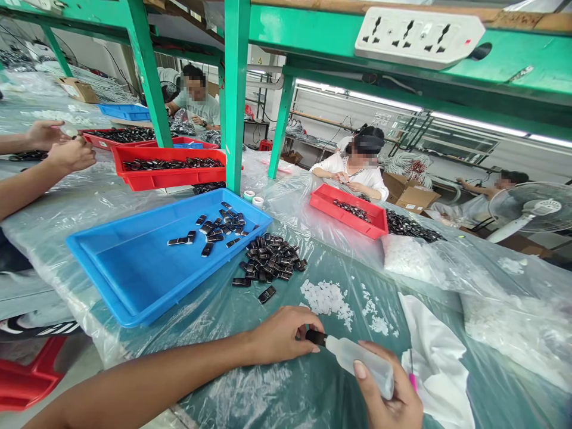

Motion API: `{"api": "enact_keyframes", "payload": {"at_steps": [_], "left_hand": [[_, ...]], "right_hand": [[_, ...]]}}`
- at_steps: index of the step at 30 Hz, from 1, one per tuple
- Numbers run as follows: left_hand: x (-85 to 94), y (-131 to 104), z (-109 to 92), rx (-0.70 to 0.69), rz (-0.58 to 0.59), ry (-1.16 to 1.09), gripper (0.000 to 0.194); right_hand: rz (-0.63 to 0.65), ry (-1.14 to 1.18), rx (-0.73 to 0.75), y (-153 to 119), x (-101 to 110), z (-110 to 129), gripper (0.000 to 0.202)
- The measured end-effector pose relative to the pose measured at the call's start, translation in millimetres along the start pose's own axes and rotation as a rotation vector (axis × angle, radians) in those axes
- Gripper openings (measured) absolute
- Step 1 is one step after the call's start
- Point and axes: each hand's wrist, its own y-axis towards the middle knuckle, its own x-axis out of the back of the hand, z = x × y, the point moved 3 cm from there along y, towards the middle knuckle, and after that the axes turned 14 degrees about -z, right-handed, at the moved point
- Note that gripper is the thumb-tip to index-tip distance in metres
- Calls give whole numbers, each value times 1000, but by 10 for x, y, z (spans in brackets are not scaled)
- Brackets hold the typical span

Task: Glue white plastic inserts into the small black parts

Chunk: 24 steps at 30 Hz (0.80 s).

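My left hand [286, 335] pinches a small black plastic piece [315, 338] between thumb and fingers. In my right hand [391, 387] is a translucent white squeeze bottle [364, 362], tilted so that its nozzle end meets the black piece. Whether the tip touches the piece or only overlaps it in view I cannot tell. Beyond my left hand lies a pile of similar black pieces [272, 257], with one lying apart in front. Small white plastic bits [328, 298] are spread on the table just past the bottle.
A blue tray [129, 280] holding several black pieces stands at left. A white cloth [440, 363] and a pink-handled tool [412, 381] lie right. Red trays [167, 179] stand farther back. A co-worker's hands [67, 146] are at far left. A green post [236, 101] rises from the table.
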Motion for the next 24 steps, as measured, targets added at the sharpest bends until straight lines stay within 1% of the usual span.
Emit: {"api": "enact_keyframes", "payload": {"at_steps": [3,6,8,10,14,19,22,24], "left_hand": [[-5,-3,29,61,1,-83,24],[-4,-5,37,103,-1,-152,26],[1,-4,31,117,1,-183,26],[7,-3,20,122,2,-202,26],[16,0,5,122,-1,-217,25],[21,5,-5,113,-3,-220,25],[26,7,-19,96,-6,-224,22],[30,6,-28,90,-13,-222,21]], "right_hand": [[22,73,-147,36,-13,-56,41],[86,244,-290,80,-57,-142,39],[116,359,-363,104,-85,-196,37],[117,419,-421,119,-100,-235,38],[106,471,-477,119,-103,-225,38],[112,448,-527,101,-93,-166,35],[118,538,-535,114,-91,-182,32],[129,600,-546,137,-88,-234,31]]}}
